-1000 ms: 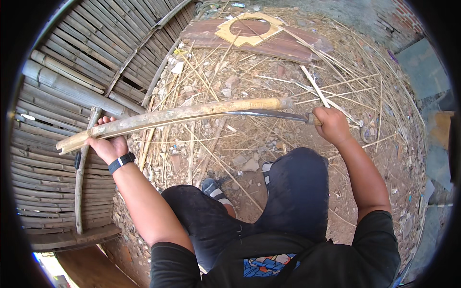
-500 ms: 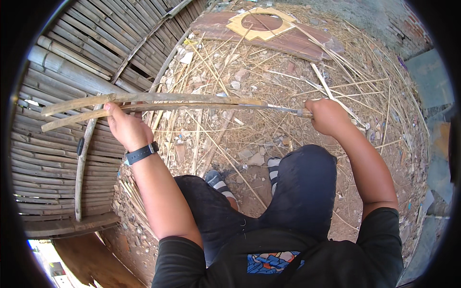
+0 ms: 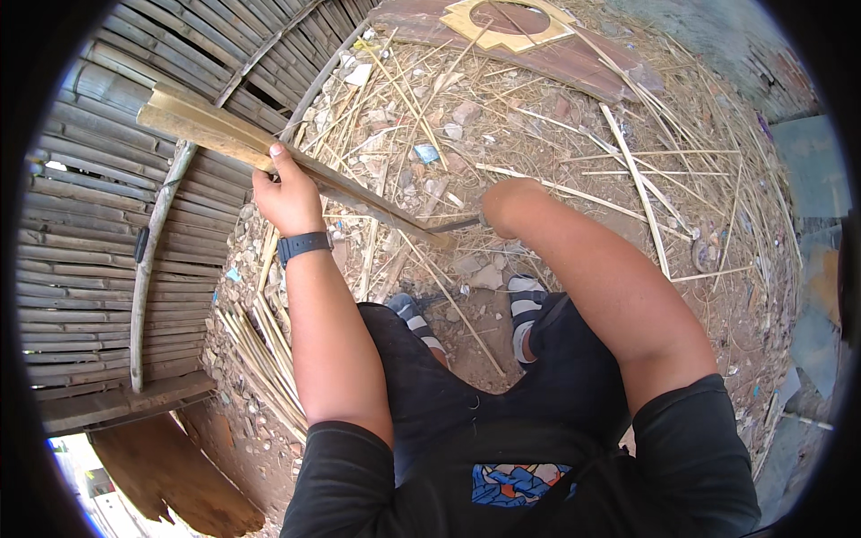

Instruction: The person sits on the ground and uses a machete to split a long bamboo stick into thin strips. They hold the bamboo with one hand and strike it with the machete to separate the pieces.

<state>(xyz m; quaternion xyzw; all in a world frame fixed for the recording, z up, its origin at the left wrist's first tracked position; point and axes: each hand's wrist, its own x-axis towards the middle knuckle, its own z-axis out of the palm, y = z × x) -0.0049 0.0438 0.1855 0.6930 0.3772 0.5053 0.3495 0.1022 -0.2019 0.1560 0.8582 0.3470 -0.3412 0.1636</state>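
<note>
My left hand (image 3: pixel 291 193) is closed round a long split bamboo piece (image 3: pixel 359 191), its thumb lying on top. The bamboo slants from upper left down toward the middle, and its thicker left end (image 3: pixel 193 125) looks like two lengths lying close together. A knife (image 3: pixel 455 224) with a dark, narrow blade is in my right hand (image 3: pixel 516 206), which is closed in a fist. The handle is hidden by that hand. The blade reaches to the bamboo's lower right end; whether it is inside a split there cannot be made out.
Slatted bamboo wall (image 3: pixel 108 296) at left, with an upright pole (image 3: pixel 157 260) against it. Thin bamboo strips (image 3: pixel 637 188) litter the rubble ground, and more are bundled (image 3: pixel 260 350) by my left arm. A brown board (image 3: pixel 538 67) bears a yellow cut-out frame (image 3: pixel 466 25) at the back.
The bamboo has tilted, its right end dropping toward me. My right hand has moved left and closer with the knife; my left hand has shifted right. The two spread bamboo lengths now lie closer together.
</note>
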